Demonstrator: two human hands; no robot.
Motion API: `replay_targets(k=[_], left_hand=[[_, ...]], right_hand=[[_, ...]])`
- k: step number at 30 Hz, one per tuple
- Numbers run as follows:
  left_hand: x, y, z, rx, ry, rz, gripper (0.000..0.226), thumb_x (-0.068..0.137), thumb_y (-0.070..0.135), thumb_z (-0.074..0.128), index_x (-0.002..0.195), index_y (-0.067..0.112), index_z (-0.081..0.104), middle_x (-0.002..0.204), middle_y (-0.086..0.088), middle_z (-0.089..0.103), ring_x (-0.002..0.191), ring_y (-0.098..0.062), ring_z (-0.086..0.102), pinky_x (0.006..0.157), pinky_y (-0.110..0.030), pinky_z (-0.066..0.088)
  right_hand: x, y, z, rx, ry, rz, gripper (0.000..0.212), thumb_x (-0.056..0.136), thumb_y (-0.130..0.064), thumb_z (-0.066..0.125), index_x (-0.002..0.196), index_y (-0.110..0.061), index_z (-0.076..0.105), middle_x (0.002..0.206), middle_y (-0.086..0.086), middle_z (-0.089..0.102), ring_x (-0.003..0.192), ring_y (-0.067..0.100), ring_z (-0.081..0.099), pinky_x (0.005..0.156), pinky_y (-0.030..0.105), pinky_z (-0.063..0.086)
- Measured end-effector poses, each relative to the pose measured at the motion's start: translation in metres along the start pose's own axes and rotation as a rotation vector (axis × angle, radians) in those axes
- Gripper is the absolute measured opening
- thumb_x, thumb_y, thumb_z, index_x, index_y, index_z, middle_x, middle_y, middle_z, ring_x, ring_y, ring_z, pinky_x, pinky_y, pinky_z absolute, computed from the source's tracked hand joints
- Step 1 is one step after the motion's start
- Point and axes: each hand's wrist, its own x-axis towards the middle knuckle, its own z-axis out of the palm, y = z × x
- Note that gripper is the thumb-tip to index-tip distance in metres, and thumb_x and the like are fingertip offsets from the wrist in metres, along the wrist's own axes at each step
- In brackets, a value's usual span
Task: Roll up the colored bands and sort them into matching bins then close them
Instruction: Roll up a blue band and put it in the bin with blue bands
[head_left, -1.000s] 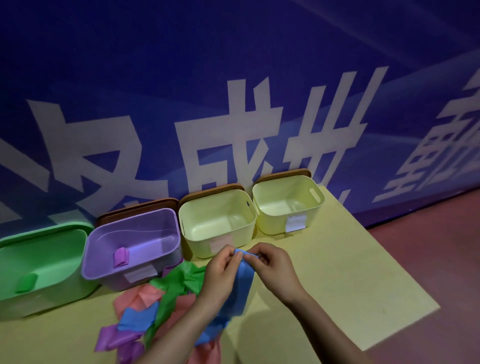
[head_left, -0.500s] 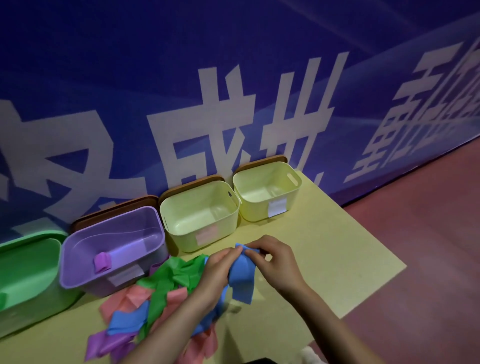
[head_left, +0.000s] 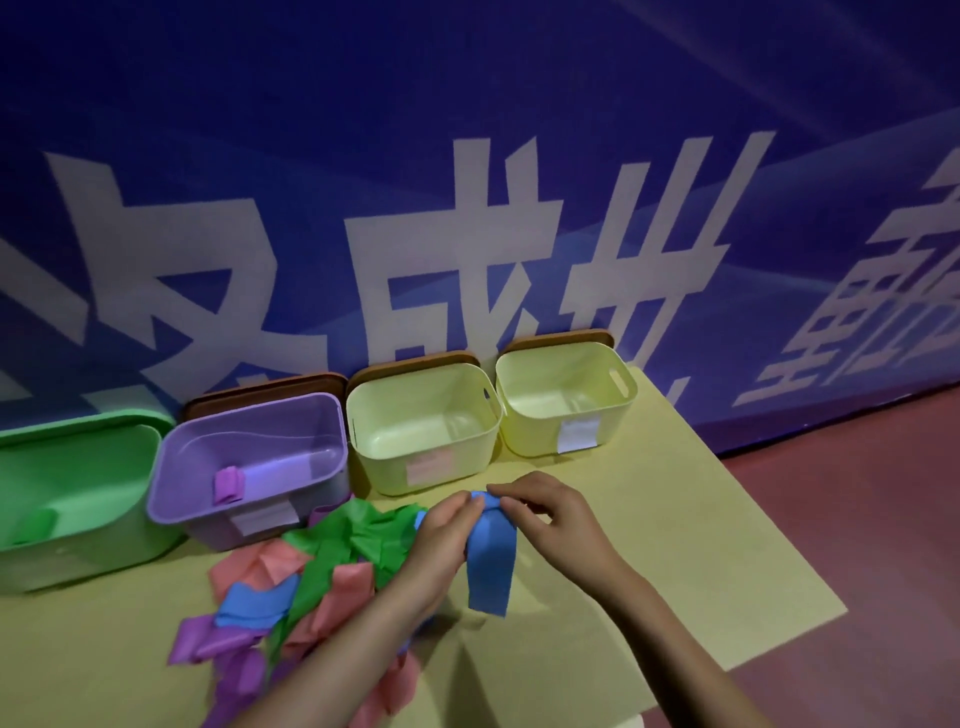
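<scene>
A: Since a second ago the free tail of the blue band (head_left: 491, 558) has grown shorter and the fold at its top has thickened; both hands have stayed together just in front of the bins.

B: So what are the hands doing now?

A: The left hand (head_left: 441, 540) and the right hand (head_left: 553, 519) meet at the band's upper end, fingertips of each pinching it. The rest of the band hangs down between the wrists to the yellow table (head_left: 675, 519).

B: Which step is this, would you say?

A: The start of rolling the blue one. Only a turn or two looks made, and most of the strip is loose.

B: And the others?

A: A heap of bands (head_left: 322, 571), green, pink, purple and blue, lies under and left of the left forearm. Beyond the left hand, a purple roll (head_left: 228, 484) already sits in the purple bin (head_left: 249, 462); farther left is the green bin (head_left: 78, 483). Straight beyond the hands stands a pale yellow bin (head_left: 421, 421) with a pinkish label, and beyond the right hand a second yellow bin (head_left: 563, 395) with a whitish label.

B: Next move?

A: Keep winding the tail in tightly, holding the edges aligned so the roll does not spring open. Which bin takes blue I cannot tell. Brown lids (head_left: 556, 338) lean behind the bins; none is closed.
</scene>
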Motion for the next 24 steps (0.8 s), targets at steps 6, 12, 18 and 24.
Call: replay_targets(k=[6, 12, 18, 24], left_hand=[[0.011, 0.009, 0.001, 0.417, 0.151, 0.265, 0.026, 0.096, 0.013, 0.052, 0.071, 0.015, 0.047, 0.056, 0.011, 0.040, 0.054, 0.000, 0.036, 0.054, -0.021, 0.029], [0.016, 0.011, 0.008, 0.325, 0.268, 0.271, 0.027, 0.095, 0.006, 0.053, 0.072, 0.020, 0.053, 0.053, 0.018, 0.047, 0.053, 0.002, 0.039, 0.053, -0.014, 0.031], [0.018, 0.017, 0.016, 0.210, 0.161, 0.222, 0.033, 0.089, 0.034, 0.060, 0.073, 0.005, 0.052, 0.058, 0.010, 0.041, 0.057, -0.004, 0.037, 0.053, -0.016, 0.030], [0.013, 0.007, 0.013, 0.297, 0.106, 0.295, 0.028, 0.092, 0.021, 0.054, 0.067, 0.015, 0.044, 0.061, 0.008, 0.040, 0.060, -0.006, 0.036, 0.057, -0.023, 0.030]], right_hand=[[0.033, 0.004, -0.002, 0.157, -0.079, 0.156, 0.014, 0.085, -0.013, 0.066, 0.082, -0.025, 0.071, 0.076, -0.005, 0.070, 0.070, 0.004, 0.059, 0.069, 0.022, 0.046], [0.053, 0.007, -0.006, 0.250, -0.143, 0.122, 0.017, 0.084, -0.004, 0.067, 0.073, -0.016, 0.064, 0.062, -0.008, 0.060, 0.062, 0.007, 0.054, 0.062, 0.019, 0.042], [0.052, 0.006, -0.023, 0.375, -0.185, 0.142, 0.007, 0.086, -0.001, 0.066, 0.080, -0.006, 0.067, 0.065, -0.003, 0.062, 0.060, 0.006, 0.055, 0.061, 0.019, 0.045], [0.027, 0.005, -0.017, 0.464, -0.151, 0.176, 0.008, 0.080, -0.011, 0.067, 0.082, -0.004, 0.067, 0.067, -0.003, 0.062, 0.061, 0.006, 0.054, 0.062, 0.018, 0.044]])
